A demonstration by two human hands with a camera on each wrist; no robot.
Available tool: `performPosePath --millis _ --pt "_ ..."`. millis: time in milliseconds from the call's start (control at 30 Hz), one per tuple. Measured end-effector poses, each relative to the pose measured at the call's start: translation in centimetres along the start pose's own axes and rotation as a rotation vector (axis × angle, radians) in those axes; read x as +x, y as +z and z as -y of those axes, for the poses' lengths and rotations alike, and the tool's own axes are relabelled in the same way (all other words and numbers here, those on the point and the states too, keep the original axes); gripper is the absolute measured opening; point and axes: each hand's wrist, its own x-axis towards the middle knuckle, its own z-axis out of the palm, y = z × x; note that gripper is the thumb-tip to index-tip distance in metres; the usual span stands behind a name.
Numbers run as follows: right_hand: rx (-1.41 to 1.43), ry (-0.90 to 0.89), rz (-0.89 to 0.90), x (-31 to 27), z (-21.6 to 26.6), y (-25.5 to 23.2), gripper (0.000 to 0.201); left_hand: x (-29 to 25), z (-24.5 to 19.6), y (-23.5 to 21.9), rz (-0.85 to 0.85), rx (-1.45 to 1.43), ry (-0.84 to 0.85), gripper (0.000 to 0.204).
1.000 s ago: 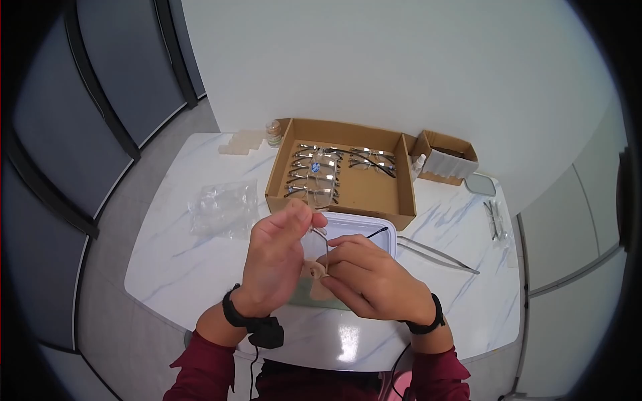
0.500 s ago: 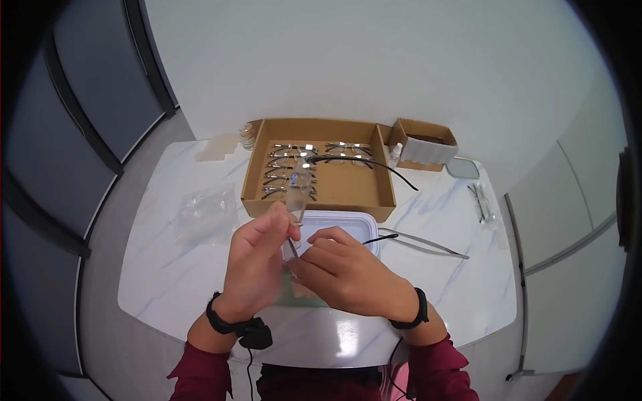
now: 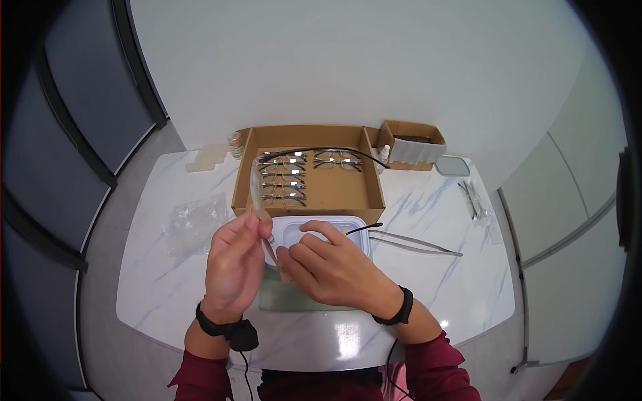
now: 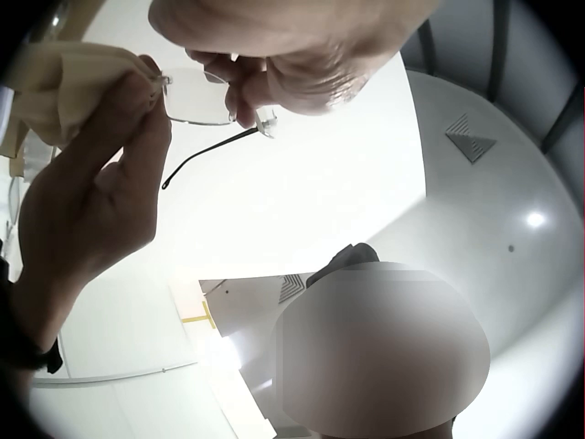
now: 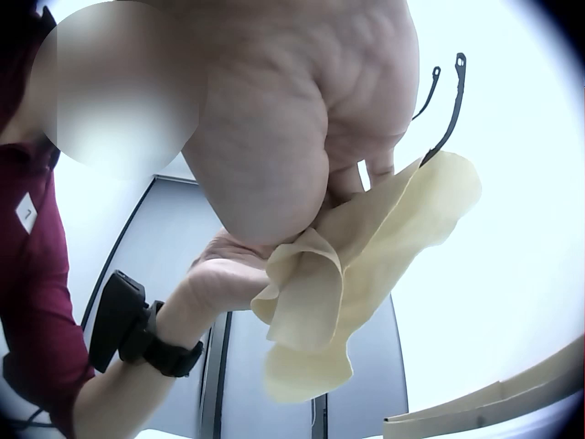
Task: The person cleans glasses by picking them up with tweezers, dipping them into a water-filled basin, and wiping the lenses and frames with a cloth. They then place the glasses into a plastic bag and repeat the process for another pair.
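With the left hand (image 3: 231, 267) pinched on the eyeglasses (image 3: 256, 187) left of centre, perhaps near the bridge — hard to tell exactly — support the frame close to the rubbing. With the right hand (image 3: 334, 271) pinching the beige cloth (image 4: 64, 87) round the rim's other end, upper left of the left-wrist view, press lightly and evenly, without twisting the thin metal. Mind the black temple (image 3: 321, 148) across upper centre — tilt clear of the cardboard box (image 3: 351, 194), and spare the lens bare fingertips.

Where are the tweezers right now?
Head view: the tweezers lie on the marbled table, on the person's right, just beside the pale tub.
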Motion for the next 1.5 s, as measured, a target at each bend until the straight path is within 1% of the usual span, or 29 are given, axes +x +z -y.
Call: performPosePath --millis 33,67,100,133,200,233,300,400,500,567,700,733,767,900,933,1000,1067,1100,1167,1233,1300,1367,1400,1433,1467,1500 --pt "-0.046 -0.017 0.014 0.0 0.0 0.1 0.022 -0.1 -0.1 0.2 -0.004 0.002 0.001 0.025" --pt "-0.09 -0.033 0.027 -0.1 0.0 0.1 0.023 -0.1 -0.2 0.5 0.007 0.059 0.038 0.026" --pt "-0.083 -0.036 0.025 -0.1 0.0 0.1 0.023 -0.2 -0.3 0.7 0.016 0.116 0.075 0.028" --pt "-0.097 -0.041 0.023 -0.1 0.0 -0.1 0.024 -0.3 -0.4 0.7 0.006 0.121 0.076 0.028" --pt "-0.1 -0.052 0.016 -0.1 -0.3 -0.3 0.025 -0.3 -0.9 0.6 0.047 0.232 0.111 0.033" --pt "-0.115 -0.031 0.029 -0.2 -0.5 -0.4 0.025 -0.4 -1.3 0.6 0.037 0.24 0.112 0.033" --pt "-0.124 -0.012 0.037 -0.2 -0.7 -0.5 0.026 -0.5 -2.1 0.5 0.078 0.352 0.21 0.035" --pt "-0.154 -0.05 0.021 -0.1 -0.9 -0.8 0.02 -0.4 -2.4 0.3 0.085 0.358 0.237 0.037" --pt "-0.173 -0.02 0.033 -0.1 -1.2 -0.9 0.021 -0.3 -2.5 0.2 0.063 0.398 0.281 0.036" --pt "-0.198 0.015 0.045 -0.2 -1.4 -1.1 0.027 -0.3 -2.6 -0.1 0.066 0.402 0.305 0.036" --pt "-0.198 0.032 0.029 -0.4 -2.0 -1.3 0.028 -0.3 -3.3 -0.9 0.066 0.429 0.369 0.036" --pt "-0.195 0.04 0.043 -0.4 -2.3 -1.6 0.024 -0.4 -3.4 -0.9 0.066 0.43 0.37 0.036" --pt "-0.192 0.048 0.056 -0.5 -2.5 -1.8 0.021 -0.4 -3.6 -0.8 0.036 0.42 0.378 0.036" --pt "-0.21 0.081 0.063 -0.7 -3.3 -1.9 0.019 -0.5 -3.7 -0.9 -0.027 0.422 0.397 0.036" --pt "-0.169 0.106 0.047 -0.9 -3.5 -1.7 0.018 -0.5 -3.8 -0.9 -0.027 0.422 0.399 0.036" --pt "-0.132 0.131 0.03 -1.0 -3.9 -1.9 0.017 -0.7 -3.8 -1.0 -0.001 0.533 0.447 0.037" --pt "-0.007 0.174 0.037 -1.2 -4.3 -2.3 0.013 -0.7 -3.6 -0.6 0.014 0.54 0.466 0.038" --pt "-0.009 0.173 0.036 -1.2 -4.4 -2.4 0.013 -0.7 -3.6 -0.5 0.026 0.548 0.482 0.038" --pt "0.044 0.218 0.001 -1.2 -4.7 -2.8 0.011 -0.7 -3.6 -0.5 0.019 0.549 0.488 0.038" --pt "0.061 0.239 0.017 -1.3 -4.8 -3.3 0.011 -0.7 -3.5 -0.3 0.015 0.548 0.495 0.038" --pt "0.076 0.264 0.031 -1.6 -5.0 -3.8 0.012 -0.8 -3.4 -0.1 -0.061 0.487 0.463 0.037" --pt "0.212 0.291 -0.03 -1.8 -5.2 -4.2 0.012 -0.8 -3.1 -1.0 -0.034 0.445 0.445 0.035" --pt "0.207 0.293 -0.034 -1.9 -5.3 -4.5 0.012 -0.7 -3.1 -1.3 -0.016 0.403 0.426 0.032" --pt "0.296 0.325 -0.068 -2.1 -5.5 -4.8 0.012 -0.4 -3.0 -1.1 -0.01 0.402 0.426 0.032" --pt "0.384 0.355 -0.103 -2.2 -5.5 -5.0 0.013 -0.1 -2.9 -0.8 -0.025 0.248 0.38 0.029" --pt "0.379 0.357 -0.105 -2.2 -5.4 -5.3 0.013 0.2 -2.8 -0.5 -0.038 0.094 0.332 0.026"
